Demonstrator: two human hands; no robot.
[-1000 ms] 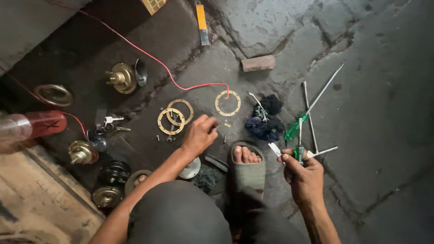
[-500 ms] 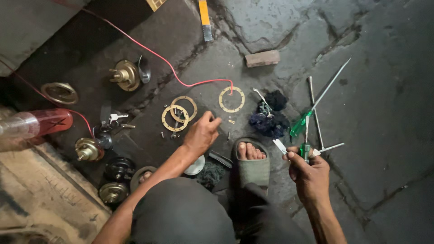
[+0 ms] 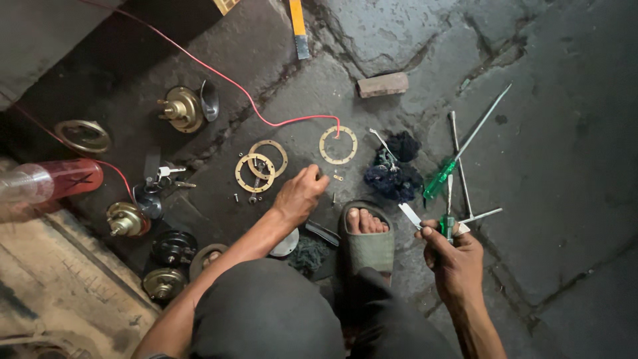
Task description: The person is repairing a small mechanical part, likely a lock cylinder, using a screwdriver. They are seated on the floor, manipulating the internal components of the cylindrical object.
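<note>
At far left, on rough dark stone: a translucent red cylinder (image 3: 56, 181) and domed brass housings (image 3: 181, 108). Centre: flat perforated brass rings (image 3: 255, 172); just right of them the left hand (image 3: 300, 195), fingers curled together, pinching at a small screw (image 3: 337, 177). Right: a dark rag (image 3: 396, 169); the right hand (image 3: 454, 253) clamped on a small green-handled screwdriver (image 3: 449, 216).

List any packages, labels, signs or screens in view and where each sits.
Red and clear plastic bottle: lying on its side at the left edge, dark marking on its red part.
Yellow box corner: top edge, mostly cut off.
No signs or screens in view.
</note>
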